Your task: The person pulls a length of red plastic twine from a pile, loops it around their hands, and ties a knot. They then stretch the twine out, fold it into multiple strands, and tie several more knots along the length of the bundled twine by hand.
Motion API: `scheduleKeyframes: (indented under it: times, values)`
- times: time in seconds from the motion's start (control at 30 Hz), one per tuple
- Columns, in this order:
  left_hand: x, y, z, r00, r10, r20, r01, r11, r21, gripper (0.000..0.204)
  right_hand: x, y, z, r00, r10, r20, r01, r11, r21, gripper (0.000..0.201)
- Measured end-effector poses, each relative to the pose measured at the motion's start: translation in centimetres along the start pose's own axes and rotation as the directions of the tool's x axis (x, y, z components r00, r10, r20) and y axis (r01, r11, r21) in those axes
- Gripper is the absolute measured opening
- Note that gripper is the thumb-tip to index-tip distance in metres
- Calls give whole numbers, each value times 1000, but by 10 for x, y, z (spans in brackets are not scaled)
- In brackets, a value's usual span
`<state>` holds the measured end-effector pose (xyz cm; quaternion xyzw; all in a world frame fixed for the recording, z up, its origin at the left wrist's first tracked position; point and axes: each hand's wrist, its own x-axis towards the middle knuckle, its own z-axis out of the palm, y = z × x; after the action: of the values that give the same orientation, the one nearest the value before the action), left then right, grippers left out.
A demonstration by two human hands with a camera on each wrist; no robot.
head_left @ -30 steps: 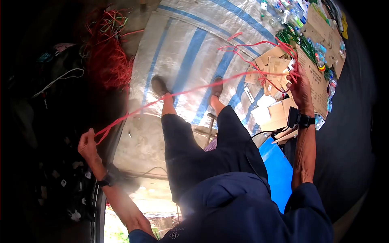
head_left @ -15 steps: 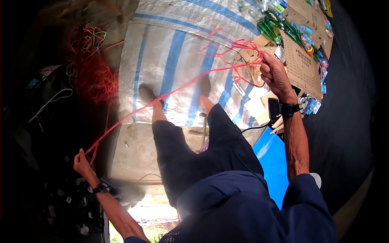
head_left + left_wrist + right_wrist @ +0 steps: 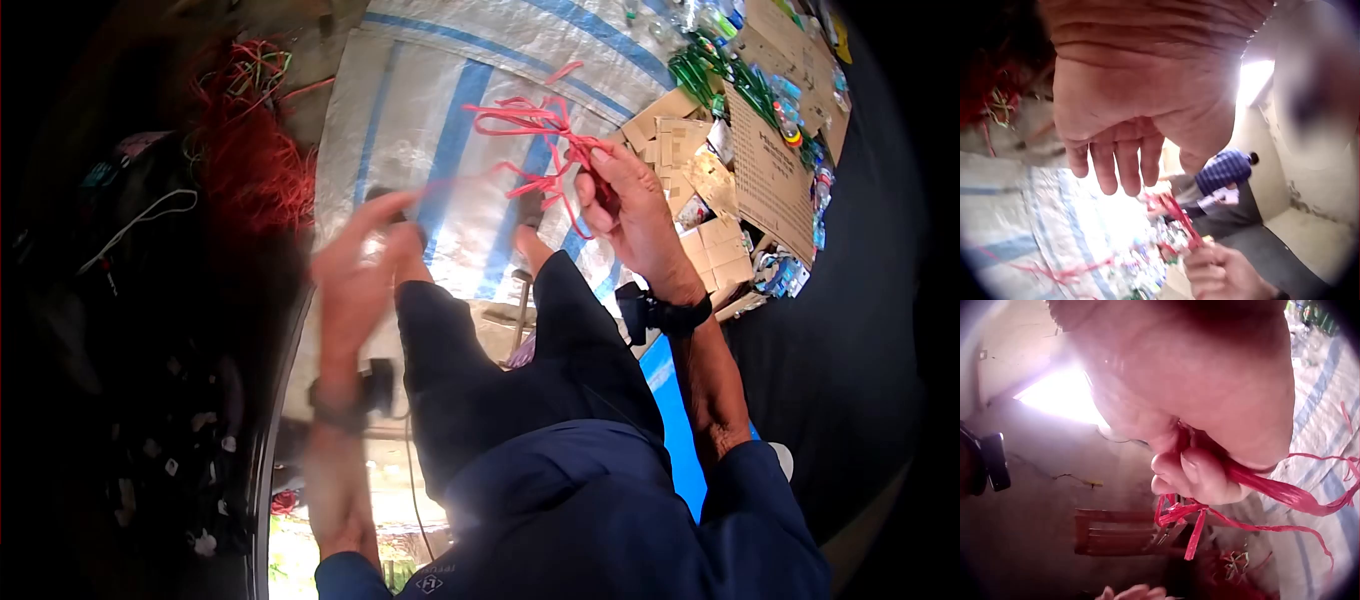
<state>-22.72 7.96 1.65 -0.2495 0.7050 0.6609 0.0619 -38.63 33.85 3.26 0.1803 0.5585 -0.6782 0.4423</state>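
Observation:
My right hand (image 3: 640, 215) grips a looped bundle of red plastic twine (image 3: 575, 145), its loops and loose ends hanging out to the left. Seen from the right wrist, the fingers (image 3: 1188, 475) curl round the red twine (image 3: 1297, 497). My left hand (image 3: 355, 285) is blurred, off to the left of the bundle and apart from it. In the left wrist view that hand (image 3: 1141, 119) has its fingers loosely extended, with nothing visible in them. A faint blurred red strand runs between the bundle and the left fingertips in the head view; whether it touches them I cannot tell.
A striped woven sheet (image 3: 430, 130) covers the floor. Tangled red twine (image 3: 265, 170) lies at left. Flattened cardboard (image 3: 765, 170) and plastic bottles (image 3: 785, 110) are at upper right, a blue panel (image 3: 680, 405) beside my leg. Another person (image 3: 1222, 172) is farther off.
My left hand has come in from the far left, and the long strand stretched between the hands is no longer taut. My right hand has moved left and closer with the twine bundle.

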Motion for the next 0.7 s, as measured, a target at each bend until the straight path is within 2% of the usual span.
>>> scheduleKeyframes:
  times: [0.03,0.1,0.23,0.3,0.33,0.4,0.47,0.53,0.6,0.67,0.7]
  values:
    - [7,6,24,999,27,43,-23,997,-80,29,-1,6,12,1000,6,9,-6,1000,1,21]
    - [18,13,62,990,139,-18,-140,978,-155,31,-1,15,31,998,-30,-53,27,998,-64,22]
    - [30,12,91,987,135,-84,-152,960,-237,27,-3,22,46,999,-17,52,18,999,-28,25]
    - [29,17,91,1000,2,18,6,892,-453,24,-2,27,47,997,-32,68,34,999,-37,26]
    - [28,20,91,1000,-5,18,12,893,-450,24,-2,29,48,997,-32,74,38,997,-75,26]
    - [27,23,88,992,-122,33,123,876,-466,19,-1,31,49,996,-32,83,41,993,-109,27]
    - [29,9,92,995,-102,7,95,892,-441,19,-2,28,47,996,-31,85,54,956,-287,26]
    - [28,2,91,997,-74,-21,59,907,-418,20,-4,26,44,996,-17,90,48,935,-352,26]
    - [24,0,88,983,-184,-28,158,906,-393,20,-6,23,46,996,-2,94,42,908,-418,27]
    - [21,-3,83,983,-184,-14,163,902,-400,22,-8,20,49,996,-31,81,70,845,-531,25]
    - [20,-4,81,983,-181,1,166,899,-406,23,-8,21,47,996,-31,82,70,845,-531,25]
